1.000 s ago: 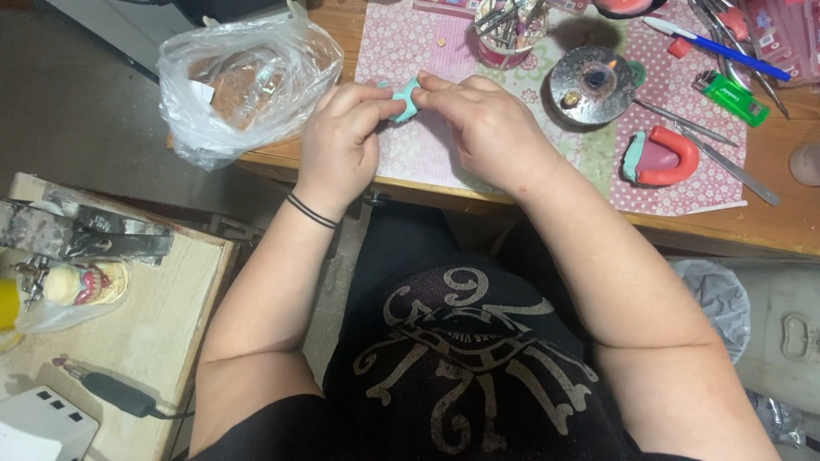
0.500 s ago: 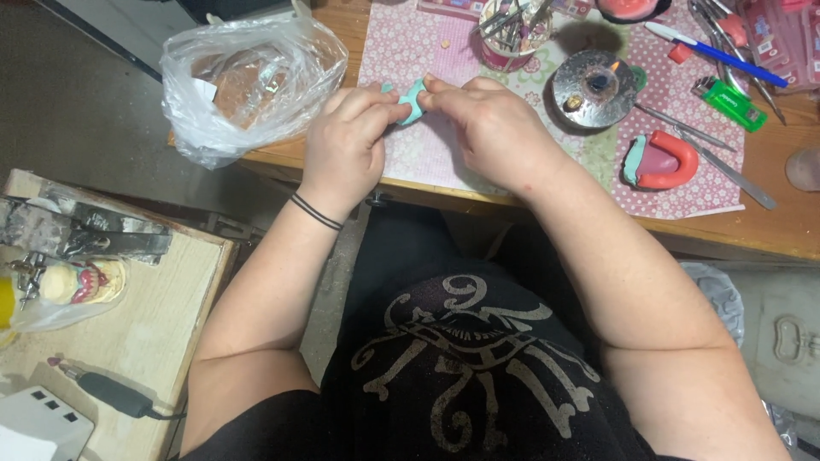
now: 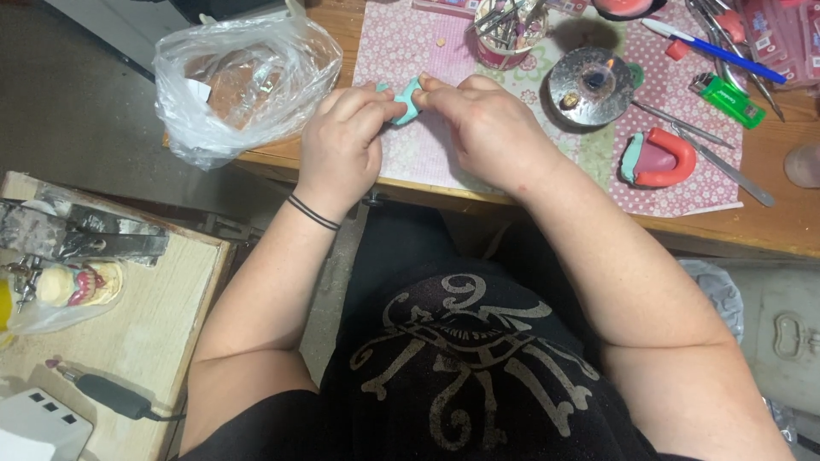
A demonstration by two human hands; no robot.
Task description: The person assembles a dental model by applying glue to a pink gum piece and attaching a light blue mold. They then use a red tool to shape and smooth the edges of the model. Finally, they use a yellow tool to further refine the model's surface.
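— Holding what?
— A small teal lump [image 3: 407,99], pinched between left hand [image 3: 342,141] and right hand [image 3: 487,128] — fingers curled tight on it from both sides, just over the pink mat [image 3: 410,154] on the table [image 3: 769,226].
— Nearby?
— Plastic bag [image 3: 243,81] to the left. To the right, a round metal burner [image 3: 589,85], a red and teal mould [image 3: 658,158], a green lighter [image 3: 726,98]. Above, a cup of tools [image 3: 508,34].

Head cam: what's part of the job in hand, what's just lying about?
In hand:
left hand
right hand
small teal piece, pinched between both

Lying about:
plastic bag
red and teal horseshoe piece
green lighter
round metal burner
tool cup
blue pen
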